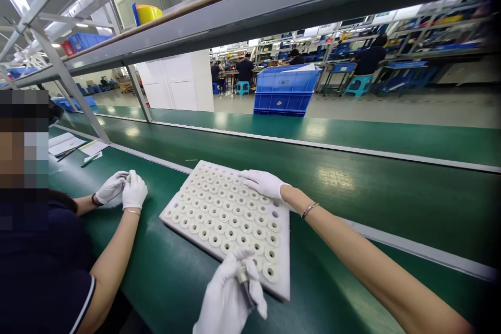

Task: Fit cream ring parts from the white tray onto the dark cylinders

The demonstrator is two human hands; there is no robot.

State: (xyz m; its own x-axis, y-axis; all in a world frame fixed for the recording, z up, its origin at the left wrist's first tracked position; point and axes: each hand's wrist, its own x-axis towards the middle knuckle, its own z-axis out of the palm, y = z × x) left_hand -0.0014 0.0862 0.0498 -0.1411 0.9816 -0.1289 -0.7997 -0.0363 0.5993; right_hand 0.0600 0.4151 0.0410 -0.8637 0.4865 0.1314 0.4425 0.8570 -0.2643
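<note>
White tray (282,271) (unlabelled) under gloved hands

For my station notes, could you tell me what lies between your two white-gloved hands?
In the head view, rows of small white rings in the white foam tray.

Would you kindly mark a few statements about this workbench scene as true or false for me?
1. The right hand rests on the far edge of the white tray. True.
2. The left hand holds a small metallic part in its grip. True.
3. The tray lies on a red surface. False: the bench surface is green.
4. Every hole in the tray is filled. False: a few holes near the right hand are empty.
5. A co-worker's gloved hands are beside the tray, apart from it. True.
</note>
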